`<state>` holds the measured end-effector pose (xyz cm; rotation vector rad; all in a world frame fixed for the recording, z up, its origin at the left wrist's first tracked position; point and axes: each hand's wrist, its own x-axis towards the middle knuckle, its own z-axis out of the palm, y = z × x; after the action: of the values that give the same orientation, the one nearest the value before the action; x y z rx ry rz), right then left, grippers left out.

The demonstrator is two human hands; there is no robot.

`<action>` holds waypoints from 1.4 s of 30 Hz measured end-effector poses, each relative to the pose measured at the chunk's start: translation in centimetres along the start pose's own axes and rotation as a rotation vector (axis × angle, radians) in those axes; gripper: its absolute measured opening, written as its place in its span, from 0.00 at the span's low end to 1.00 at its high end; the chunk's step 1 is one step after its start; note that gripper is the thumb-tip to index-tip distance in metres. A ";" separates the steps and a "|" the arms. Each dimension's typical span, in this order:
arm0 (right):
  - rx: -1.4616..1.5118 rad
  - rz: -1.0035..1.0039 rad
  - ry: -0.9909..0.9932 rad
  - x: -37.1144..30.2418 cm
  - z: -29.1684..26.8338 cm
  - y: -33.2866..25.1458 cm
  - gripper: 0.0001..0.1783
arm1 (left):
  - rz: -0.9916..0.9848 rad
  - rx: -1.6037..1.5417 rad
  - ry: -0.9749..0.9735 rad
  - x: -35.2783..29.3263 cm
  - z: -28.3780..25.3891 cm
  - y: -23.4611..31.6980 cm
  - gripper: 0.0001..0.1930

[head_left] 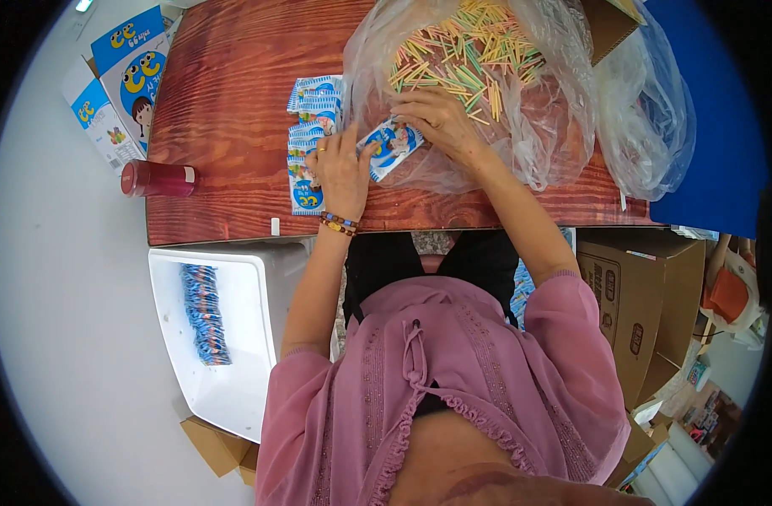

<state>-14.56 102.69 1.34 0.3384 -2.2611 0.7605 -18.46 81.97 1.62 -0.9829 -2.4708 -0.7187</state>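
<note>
A small blue-and-white packet (pixel 389 153) lies tilted between my hands, over the near left part of the clear plastic bag. My left hand (pixel 342 173), with a beaded bracelet at the wrist, has its thumb at the packet's left end; its fingers are slightly blurred and pass over the stacked packets. At the packet's upper right end, my right hand (pixel 441 125) is closed with bent fingers, and its fingertips are partly hidden. Similar packets (pixel 307 199) lie overlapped in a column left of the bag. Beyond my right hand, thin pastel sticks (pixel 466 55) spread in a loose heap on the bag.
The clear plastic bag (pixel 554 156) covers the table's right part. A red-lidded jar (pixel 160 180) lies at the left edge of the wooden table (pixel 234 101). Below left, a white bin (pixel 249 337) holds a row of packets. A cardboard box (pixel 630 295) stands at lower right.
</note>
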 end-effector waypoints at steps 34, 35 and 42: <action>0.983 0.716 -0.050 -2.0 -3.6 -3.8 0.11 | -0.926 -1.793 0.107 -0.5 -1.1 3.9 0.08; 1.073 0.594 0.056 -1.7 -4.0 -4.2 0.11 | -0.934 -1.812 0.132 -0.5 -1.1 4.0 0.08; 0.664 0.378 -0.266 -1.4 -4.3 -5.6 0.15 | -0.945 -1.788 0.024 -0.8 -0.2 4.2 0.07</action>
<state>-8.72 100.86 5.18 0.3317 -2.2825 1.7628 -14.84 84.07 2.69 0.0799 -1.5560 -3.3036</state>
